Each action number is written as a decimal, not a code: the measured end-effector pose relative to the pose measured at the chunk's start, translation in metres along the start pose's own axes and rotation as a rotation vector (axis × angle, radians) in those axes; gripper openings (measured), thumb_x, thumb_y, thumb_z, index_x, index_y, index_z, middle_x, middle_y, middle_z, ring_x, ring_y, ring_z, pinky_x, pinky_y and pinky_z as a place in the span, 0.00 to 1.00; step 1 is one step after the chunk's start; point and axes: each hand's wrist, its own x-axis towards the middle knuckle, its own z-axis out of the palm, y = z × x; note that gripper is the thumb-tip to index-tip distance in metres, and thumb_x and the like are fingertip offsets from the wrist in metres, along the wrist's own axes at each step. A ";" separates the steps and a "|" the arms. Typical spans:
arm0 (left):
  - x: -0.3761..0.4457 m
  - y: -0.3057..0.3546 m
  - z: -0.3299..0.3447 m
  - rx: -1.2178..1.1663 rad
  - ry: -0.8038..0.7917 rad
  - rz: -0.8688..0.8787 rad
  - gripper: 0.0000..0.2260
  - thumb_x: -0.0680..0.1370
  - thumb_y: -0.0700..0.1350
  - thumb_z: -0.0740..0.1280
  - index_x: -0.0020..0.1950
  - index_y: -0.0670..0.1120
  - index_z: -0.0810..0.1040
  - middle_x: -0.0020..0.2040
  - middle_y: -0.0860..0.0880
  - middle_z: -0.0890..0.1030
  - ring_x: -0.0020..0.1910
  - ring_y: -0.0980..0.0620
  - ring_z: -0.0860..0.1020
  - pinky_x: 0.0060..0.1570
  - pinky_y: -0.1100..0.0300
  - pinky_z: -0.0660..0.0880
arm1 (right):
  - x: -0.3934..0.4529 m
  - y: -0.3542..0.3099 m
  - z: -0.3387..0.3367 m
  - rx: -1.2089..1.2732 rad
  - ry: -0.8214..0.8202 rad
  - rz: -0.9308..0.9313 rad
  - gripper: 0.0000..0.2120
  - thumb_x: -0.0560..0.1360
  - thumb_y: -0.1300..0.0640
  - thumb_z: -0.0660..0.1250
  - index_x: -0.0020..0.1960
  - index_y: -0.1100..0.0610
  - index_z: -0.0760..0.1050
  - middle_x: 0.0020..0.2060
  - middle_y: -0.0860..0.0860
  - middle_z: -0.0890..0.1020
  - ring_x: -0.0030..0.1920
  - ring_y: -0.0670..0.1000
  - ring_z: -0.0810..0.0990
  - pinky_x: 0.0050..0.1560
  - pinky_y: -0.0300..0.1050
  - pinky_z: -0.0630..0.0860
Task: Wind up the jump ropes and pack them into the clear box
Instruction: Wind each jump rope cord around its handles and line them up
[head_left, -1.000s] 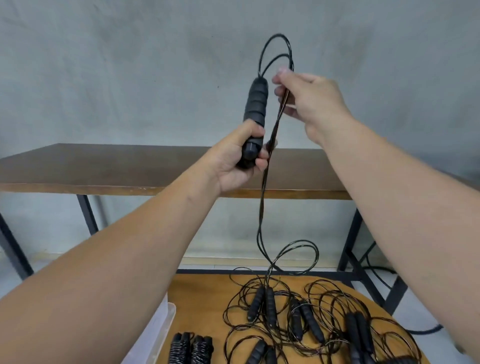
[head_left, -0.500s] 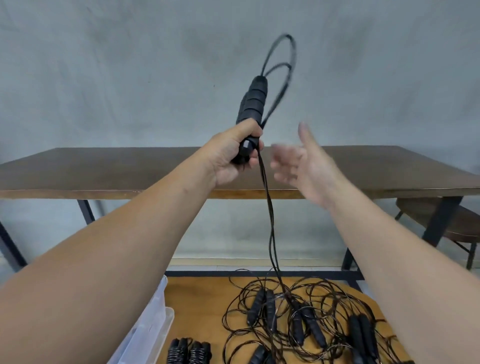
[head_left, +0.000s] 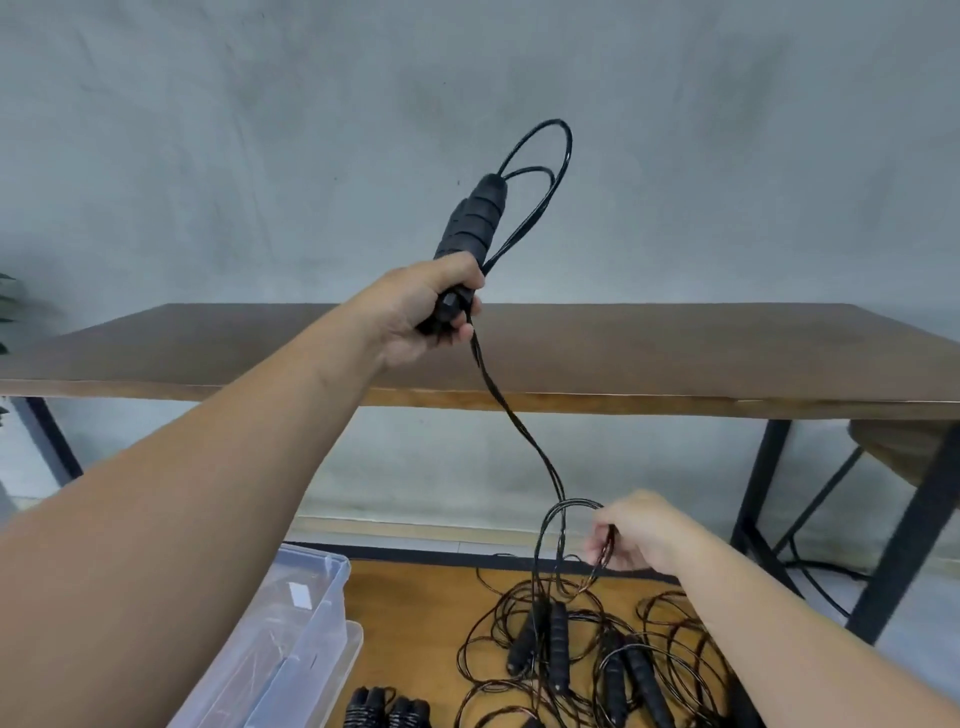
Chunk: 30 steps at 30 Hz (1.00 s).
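Observation:
My left hand (head_left: 431, 312) grips the lower end of black jump rope handles (head_left: 470, 218) held upright at chest height, with a loop of thin black cord (head_left: 550, 156) arching above them. The cord runs down and to the right to my right hand (head_left: 631, 535), which pinches it low over the pile. Several unwound ropes (head_left: 597, 660) with black handles lie tangled on the low wooden surface (head_left: 415, 623). The clear box (head_left: 291, 623) stands at the lower left. Wound-up ropes (head_left: 387, 709) lie beside it at the bottom edge.
A long brown table (head_left: 675, 353) on black legs (head_left: 904, 530) stands ahead against a grey wall. A round wooden stool (head_left: 893, 452) sits under its right end. A dark cable (head_left: 821, 571) lies on the floor at the right.
My right hand let go of the cord near the handle top, dropped down past the table edge and took hold of the cord just above the pile. My left hand stayed up.

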 end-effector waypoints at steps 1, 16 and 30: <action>0.000 -0.004 -0.003 0.018 0.020 -0.006 0.03 0.76 0.40 0.66 0.48 0.42 0.74 0.37 0.44 0.75 0.26 0.54 0.70 0.29 0.63 0.74 | 0.004 0.004 -0.005 0.116 0.026 0.057 0.07 0.80 0.67 0.58 0.54 0.69 0.72 0.37 0.62 0.84 0.29 0.55 0.83 0.25 0.41 0.77; 0.011 -0.024 -0.064 0.267 0.467 -0.017 0.12 0.71 0.41 0.70 0.53 0.42 0.73 0.37 0.46 0.72 0.30 0.51 0.69 0.29 0.61 0.75 | 0.015 0.068 -0.058 0.647 0.116 0.076 0.10 0.82 0.61 0.60 0.61 0.62 0.76 0.51 0.60 0.84 0.52 0.58 0.82 0.60 0.62 0.71; 0.000 -0.032 -0.044 0.439 0.468 -0.038 0.10 0.71 0.42 0.70 0.49 0.42 0.75 0.37 0.46 0.72 0.32 0.51 0.72 0.30 0.60 0.76 | 0.016 0.093 -0.046 0.496 0.291 0.261 0.08 0.83 0.64 0.54 0.56 0.67 0.69 0.44 0.66 0.81 0.41 0.62 0.80 0.50 0.58 0.78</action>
